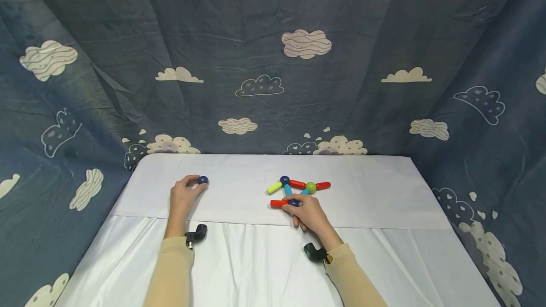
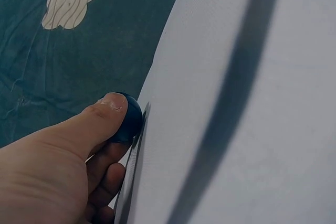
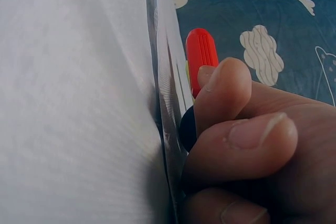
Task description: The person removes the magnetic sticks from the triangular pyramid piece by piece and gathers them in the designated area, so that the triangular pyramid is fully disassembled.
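Observation:
My left hand [image 1: 183, 198] pinches a dark blue ball [image 1: 203, 180] between thumb and fingers, over the left part of the table. In the left wrist view, the thumb covers part of that ball [image 2: 131, 120]. My right hand [image 1: 309, 212] grips the near corner of a construction toy made of rods and balls, at a second blue ball [image 1: 293, 202] and a red rod [image 1: 278, 203]. A blue ball [image 1: 285, 180], a green ball [image 1: 311, 187], more red rods [image 1: 323, 185], light blue rods [image 1: 287, 190] and a yellow-green rod [image 1: 274, 187] form the rest. Fingers partly hide the gripped joint.
A white cloth [image 1: 239, 188] covers the table, with a seam running across it. Behind and at both sides hangs a dark blue curtain [image 1: 213, 60] with cloud prints. Each wrist bears a black camera mount [image 1: 196, 234].

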The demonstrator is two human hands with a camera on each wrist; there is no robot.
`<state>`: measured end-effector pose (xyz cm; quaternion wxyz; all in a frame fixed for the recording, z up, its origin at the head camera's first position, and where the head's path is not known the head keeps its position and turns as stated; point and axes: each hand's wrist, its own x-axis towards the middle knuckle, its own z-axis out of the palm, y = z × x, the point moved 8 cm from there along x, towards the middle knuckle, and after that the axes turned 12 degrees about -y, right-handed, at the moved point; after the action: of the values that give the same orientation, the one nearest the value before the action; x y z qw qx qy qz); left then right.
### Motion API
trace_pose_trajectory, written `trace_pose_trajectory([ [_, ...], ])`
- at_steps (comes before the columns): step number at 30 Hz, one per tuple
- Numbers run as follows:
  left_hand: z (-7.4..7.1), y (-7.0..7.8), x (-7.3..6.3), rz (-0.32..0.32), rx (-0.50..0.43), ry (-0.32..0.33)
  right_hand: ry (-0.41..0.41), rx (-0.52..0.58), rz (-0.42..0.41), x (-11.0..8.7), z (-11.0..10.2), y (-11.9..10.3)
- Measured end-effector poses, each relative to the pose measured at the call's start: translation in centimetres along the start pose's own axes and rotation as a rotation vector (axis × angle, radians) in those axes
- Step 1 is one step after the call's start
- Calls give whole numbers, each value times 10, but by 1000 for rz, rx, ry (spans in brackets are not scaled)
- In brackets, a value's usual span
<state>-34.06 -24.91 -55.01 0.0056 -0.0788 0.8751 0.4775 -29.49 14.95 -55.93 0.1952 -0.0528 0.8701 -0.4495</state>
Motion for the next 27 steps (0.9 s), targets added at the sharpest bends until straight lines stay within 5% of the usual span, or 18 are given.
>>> trace_pose_trajectory([
  [10, -3, -1, -3, -1, -96, -7, -2, 3, -1, 0, 0, 0],
  [15, -12, 6, -11, 40, -199, 73, -2, 14, -2, 0, 1, -1],
  [21, -18, 47, -32, 211, -191, 162, -5, 12, -7, 0, 2, -2],
  [24, -2, 75, -46, 286, -187, 134, -7, 18, -5, 0, 2, -1],
  [27, 28, 98, -55, 345, -179, 44, -13, 37, -3, 1, 2, 1],
])
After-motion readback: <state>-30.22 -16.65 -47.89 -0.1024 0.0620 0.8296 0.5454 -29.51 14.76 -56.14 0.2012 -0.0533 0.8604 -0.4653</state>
